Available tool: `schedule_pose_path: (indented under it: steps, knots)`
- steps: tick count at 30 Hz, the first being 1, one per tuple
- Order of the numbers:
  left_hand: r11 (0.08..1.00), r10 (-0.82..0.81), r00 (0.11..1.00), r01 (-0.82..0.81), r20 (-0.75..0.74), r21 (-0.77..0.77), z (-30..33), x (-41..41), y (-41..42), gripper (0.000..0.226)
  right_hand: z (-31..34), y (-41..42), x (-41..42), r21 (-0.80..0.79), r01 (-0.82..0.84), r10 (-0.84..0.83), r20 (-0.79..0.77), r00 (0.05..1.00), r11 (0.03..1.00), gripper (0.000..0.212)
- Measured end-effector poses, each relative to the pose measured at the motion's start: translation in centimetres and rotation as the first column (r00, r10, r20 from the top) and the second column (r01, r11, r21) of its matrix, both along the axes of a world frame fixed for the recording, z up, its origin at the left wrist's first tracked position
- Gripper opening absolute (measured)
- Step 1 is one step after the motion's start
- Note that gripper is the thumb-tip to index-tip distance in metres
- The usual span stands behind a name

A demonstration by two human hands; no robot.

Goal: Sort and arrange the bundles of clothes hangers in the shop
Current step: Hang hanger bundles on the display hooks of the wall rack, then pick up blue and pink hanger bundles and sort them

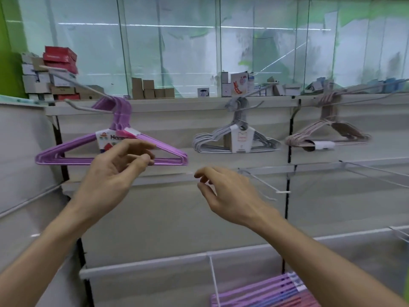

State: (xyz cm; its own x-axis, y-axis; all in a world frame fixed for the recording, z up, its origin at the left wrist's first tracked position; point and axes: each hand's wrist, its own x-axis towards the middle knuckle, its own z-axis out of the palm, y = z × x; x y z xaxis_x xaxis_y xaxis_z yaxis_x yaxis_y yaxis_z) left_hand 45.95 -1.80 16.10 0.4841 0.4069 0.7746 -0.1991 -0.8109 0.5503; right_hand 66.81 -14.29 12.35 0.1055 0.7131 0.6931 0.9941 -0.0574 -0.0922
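A bundle of purple hangers [73,149] with a paper label hangs from a wall peg at the upper left. My left hand [115,167] is raised in front of its lower bar, fingers loosely curled, holding nothing that I can make out. My right hand [223,189] hovers to the right, below the bundle, fingers relaxed and empty. A grey-white hanger bundle [236,138] hangs from the middle peg. A pink-brown bundle [327,134] hangs from the right peg. More purple and pink hangers [265,291] lie stacked at the bottom right.
White wire pegs [261,182] jut out from the lower rail at the right. Another peg [213,278] sticks out over the bottom stack. Cardboard and red boxes [59,60] sit on the top shelf before a glass wall. Black upright posts [287,173] divide the panels.
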Motion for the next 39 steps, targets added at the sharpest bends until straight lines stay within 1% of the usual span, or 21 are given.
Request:
schedule_pose_path:
  steps: [5,8,11,14,17,20,24,27,33,39]
  knots:
    - [0.990,-0.127,0.991,0.130,0.046,-0.063,-2.2,4.7,-7.6,0.025,-2.2,-9.9,3.8,0.032,0.056,-0.053,-0.069,0.996,0.998,0.023]
    - [0.972,-0.207,0.975,0.214,0.081,-0.095,-2.9,8.6,-12.1,0.023,-3.5,-16.4,6.4,0.012,0.146,-0.144,-0.090,0.985,0.989,0.025]
    - [0.944,-0.306,0.949,0.313,0.079,-0.102,-3.2,13.1,-17.2,0.020,-4.6,-23.1,9.2,-0.012,0.247,-0.246,-0.127,0.961,0.969,0.031]
    - [0.904,-0.413,0.909,0.417,0.056,-0.097,-3.6,17.7,-22.9,0.018,-5.6,-30.0,11.7,-0.038,0.348,-0.350,-0.130,0.928,0.937,0.027]
    - [0.852,-0.515,0.857,0.515,0.029,-0.096,-4.2,21.9,-28.6,0.019,-6.2,-36.9,13.8,-0.072,0.463,-0.468,-0.126,0.875,0.884,0.024]
    - [0.789,-0.610,0.792,0.607,-0.015,-0.097,-4.6,25.7,-34.0,0.021,-6.6,-43.2,15.6,-0.067,0.562,-0.566,-0.136,0.813,0.824,0.027]
    - [0.694,-0.718,0.695,0.710,-0.039,-0.122,-4.8,30.5,-40.6,0.024,-7.2,-50.9,17.6,-0.085,0.674,-0.677,-0.160,0.718,0.734,0.023]
    - [0.612,-0.790,0.612,0.780,-0.051,-0.131,-5.1,34.2,-45.0,0.018,-7.7,-55.9,18.9,-0.082,0.745,-0.745,-0.182,0.642,0.662,0.026]
    - [0.464,-0.886,0.462,0.878,-0.052,-0.119,-5.6,41.8,-53.0,0.018,-8.4,-64.9,22.0,-0.135,0.871,-0.877,-0.174,0.449,0.473,0.020]
    - [0.326,-0.945,0.323,0.940,-0.042,-0.100,-6.1,51.7,-60.7,0.017,-9.4,-72.8,27.5,-0.151,0.939,-0.940,-0.200,0.278,0.310,0.019]
